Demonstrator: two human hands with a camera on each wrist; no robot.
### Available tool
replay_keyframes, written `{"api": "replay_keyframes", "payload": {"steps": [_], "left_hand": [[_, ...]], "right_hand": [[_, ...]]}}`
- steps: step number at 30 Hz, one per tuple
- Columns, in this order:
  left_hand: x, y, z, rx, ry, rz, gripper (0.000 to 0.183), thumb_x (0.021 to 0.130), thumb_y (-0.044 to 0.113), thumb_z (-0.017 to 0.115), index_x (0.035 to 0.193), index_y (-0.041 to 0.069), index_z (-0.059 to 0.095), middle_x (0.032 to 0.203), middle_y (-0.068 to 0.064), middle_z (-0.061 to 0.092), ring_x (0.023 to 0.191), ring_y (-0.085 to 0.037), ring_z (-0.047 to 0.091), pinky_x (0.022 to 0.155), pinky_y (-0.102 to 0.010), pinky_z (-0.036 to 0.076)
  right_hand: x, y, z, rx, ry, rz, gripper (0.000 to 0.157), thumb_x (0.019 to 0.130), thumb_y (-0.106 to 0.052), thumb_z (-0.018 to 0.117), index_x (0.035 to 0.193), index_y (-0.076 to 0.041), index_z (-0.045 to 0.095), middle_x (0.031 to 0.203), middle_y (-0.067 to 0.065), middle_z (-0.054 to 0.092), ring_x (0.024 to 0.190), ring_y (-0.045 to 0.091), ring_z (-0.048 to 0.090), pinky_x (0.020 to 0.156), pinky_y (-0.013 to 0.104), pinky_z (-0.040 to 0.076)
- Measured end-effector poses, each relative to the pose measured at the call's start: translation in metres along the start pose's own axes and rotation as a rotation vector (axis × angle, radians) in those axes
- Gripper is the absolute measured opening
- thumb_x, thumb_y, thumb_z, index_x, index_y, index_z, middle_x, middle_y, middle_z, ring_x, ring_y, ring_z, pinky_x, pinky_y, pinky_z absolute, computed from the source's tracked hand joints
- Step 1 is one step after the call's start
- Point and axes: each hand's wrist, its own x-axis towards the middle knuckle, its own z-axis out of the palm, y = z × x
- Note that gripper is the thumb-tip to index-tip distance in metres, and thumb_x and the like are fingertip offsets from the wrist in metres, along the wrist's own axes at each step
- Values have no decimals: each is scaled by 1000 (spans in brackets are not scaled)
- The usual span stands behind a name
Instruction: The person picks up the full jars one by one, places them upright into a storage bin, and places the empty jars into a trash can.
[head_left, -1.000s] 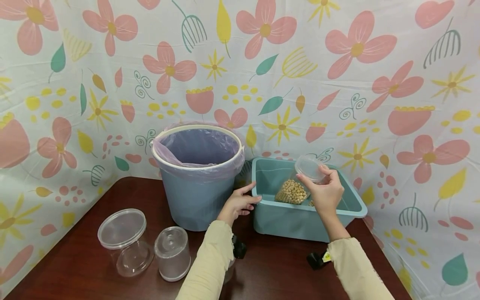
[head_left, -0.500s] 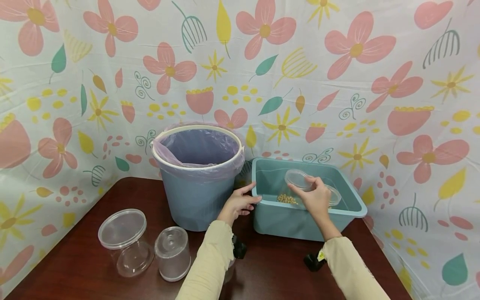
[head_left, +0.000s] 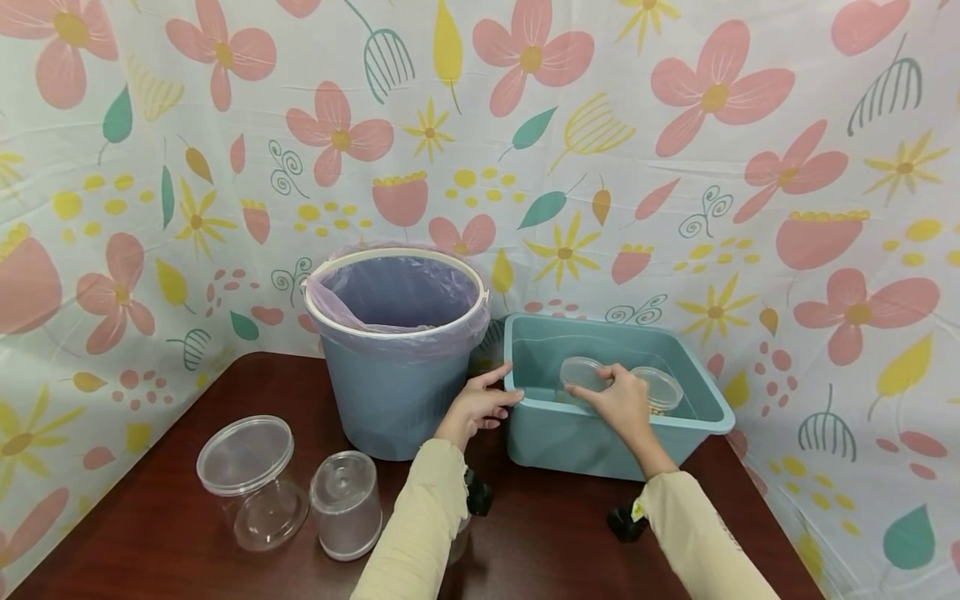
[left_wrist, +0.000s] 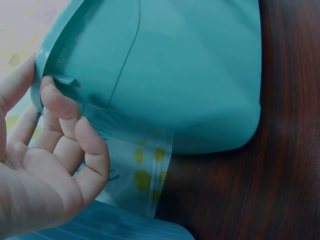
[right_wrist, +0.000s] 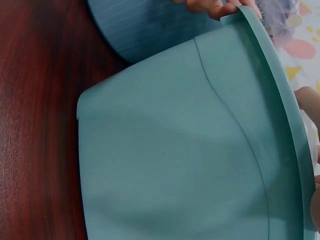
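Observation:
A teal plastic basin (head_left: 577, 442) stands on the table at the right. My left hand (head_left: 480, 407) pinches the rim at its near left corner; in the left wrist view, that hand (left_wrist: 62, 150) has thumb and fingers on either side of the lip. Inside the basin, my right hand (head_left: 622, 402) grips a clear lidded jar (head_left: 582, 372) near its top. The front wall hides most of the jar's body. Beside it in the basin is another clear lidded jar (head_left: 658, 387), with pale yellow beans showing below its lid. The right wrist view mostly shows the basin wall (right_wrist: 170, 150).
A blue bucket (head_left: 390, 400) lined with a purple bag stands close left of the basin. Two clear jars, one wide (head_left: 251, 483) and one smaller (head_left: 345, 508), stand at the left on the dark wood table (head_left: 547, 533). Another clear container is partly behind the left sleeve.
My right hand has lowered the jar of beans down and to the left into the basin, uncovering the second jar's lid. The left hand has stayed at the rim.

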Motion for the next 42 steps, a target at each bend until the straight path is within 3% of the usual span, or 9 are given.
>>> {"api": "replay_keyframes", "payload": {"steps": [8, 13, 15, 18, 22, 26, 32, 37, 42], "left_hand": [[0, 0, 3, 9, 6, 3, 58, 79, 15, 69, 130, 32, 47, 67, -1, 53, 55, -14, 51, 51, -26, 42], [0, 1, 2, 7, 4, 5, 59, 79, 16, 70, 130, 33, 47, 67, -1, 53, 55, -14, 51, 51, -26, 42], [0, 1, 2, 8, 4, 6, 59, 78, 17, 70, 130, 33, 47, 67, -1, 53, 54, -13, 51, 52, -26, 42], [-1, 1, 1, 12, 1, 5, 59, 79, 17, 70, 130, 33, 47, 68, -1, 54, 54, -13, 51, 52, -26, 42], [-1, 1, 0, 15, -1, 10, 59, 79, 16, 69, 131, 31, 46, 69, -1, 54, 54, -13, 51, 51, -25, 42], [-1, 0, -1, 24, -2, 24, 60, 78, 17, 70, 131, 30, 46, 69, -3, 53, 53, -13, 51, 49, -24, 41], [-1, -1, -3, 77, -33, 66, 60, 80, 20, 69, 134, 28, 43, 69, -6, 55, 54, -14, 52, 50, -24, 42], [-2, 0, -5, 171, -74, 100, 62, 83, 24, 65, 137, 28, 37, 85, -14, 59, 60, -18, 56, 55, -27, 46], [-9, 9, -6, 232, -72, 152, 61, 84, 24, 64, 138, 26, 36, 99, -10, 55, 64, -15, 55, 57, -28, 45]], "right_hand": [[-2, -1, -3, -16, -63, -30, 53, 65, -32, 79, 94, 8, 60, 82, 25, 61, 39, 16, 42, 46, 32, 42], [-2, -2, -8, -34, -117, -27, 56, 68, -36, 77, 99, 7, 57, 66, 15, 56, 40, 15, 40, 44, 29, 38], [-3, -1, -10, -31, -126, -44, 58, 69, -37, 76, 103, 7, 58, 73, 17, 59, 40, 15, 37, 45, 30, 36], [-5, 0, -12, -12, -140, -79, 61, 72, -38, 73, 111, 5, 58, 105, 25, 58, 40, 20, 36, 50, 32, 37], [-8, 0, -16, 10, -165, -116, 62, 76, -38, 69, 119, 5, 55, 125, 26, 45, 73, 38, 56, 67, 44, 43], [-9, 1, -18, 35, -158, -157, 59, 79, -34, 67, 120, 5, 53, 126, 27, 44, 112, 43, 42, 84, 55, 36], [-12, 2, -19, 58, -123, -195, 52, 82, -30, 64, 119, 6, 54, 124, 27, 46, 114, 42, 40, 90, 57, 30], [-13, 1, -21, 53, -96, -197, 51, 83, -31, 63, 119, 5, 54, 124, 26, 46, 114, 42, 41, 88, 56, 32], [-12, 2, -24, 64, -70, -209, 49, 84, -29, 63, 119, 5, 54, 123, 26, 47, 114, 42, 41, 88, 56, 32]]}}
